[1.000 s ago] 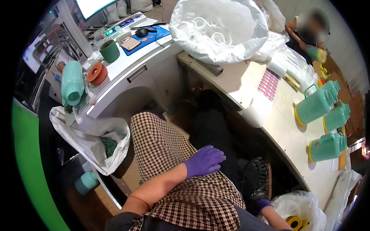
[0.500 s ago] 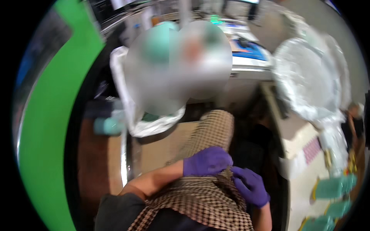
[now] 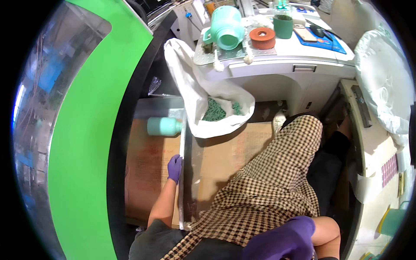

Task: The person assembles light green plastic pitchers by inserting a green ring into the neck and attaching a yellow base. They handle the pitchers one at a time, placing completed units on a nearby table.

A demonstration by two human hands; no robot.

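My left hand (image 3: 174, 168), in a purple glove, reaches low over the cardboard-lined chute at the left, beside its metal edge (image 3: 182, 149). Its fingers are slightly bent and partly spread, and nothing shows in them. Just beyond lies a turquoise plastic bottle (image 3: 162, 126) on its side, apart from the fingertips. My right hand (image 3: 281, 239), gloved too, is bent close to my body over the checked apron (image 3: 264, 186); its fingers are hidden. Ahead stands an open white sack (image 3: 195, 117) with green granules (image 3: 214, 110) inside.
On the white bench (image 3: 277, 63) are a turquoise jug (image 3: 227, 28), an orange-red ring-shaped part (image 3: 262, 38), a green cup (image 3: 283, 27), a phone (image 3: 305, 34) and a mouse (image 3: 317, 30). A green machine panel (image 3: 86, 143) curves along the left. A plastic-lined container (image 3: 383, 82) stands at the right.
My hands have parted from the apron at my lap. The left has gone down left toward the bottle; the right has drawn back toward my body. The view has shifted and is sharper.
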